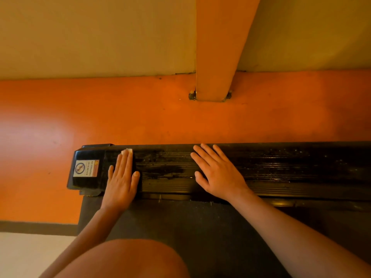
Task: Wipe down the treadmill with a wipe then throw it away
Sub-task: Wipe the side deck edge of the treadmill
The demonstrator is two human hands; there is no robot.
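The treadmill's black ribbed side rail [281, 167] runs across the frame, with a black end cap [86, 169] bearing a warning sticker at its left end. My left hand [122, 177] lies flat on the rail beside the cap, straight fingers pressing a white wipe [126, 151]; only the wipe's far edge shows past my fingertips. My right hand [218, 171] rests flat on the rail to the right, fingers spread, holding nothing. Wet streaks show on the rail between the hands. The dark belt [210, 227] lies below the rail.
Beyond the rail is orange floor [140, 113] and a wall. An orange post [216, 57] is bolted to the floor straight ahead. My bare knee [128, 259] is at the bottom, over the belt. Pale floor shows at lower left.
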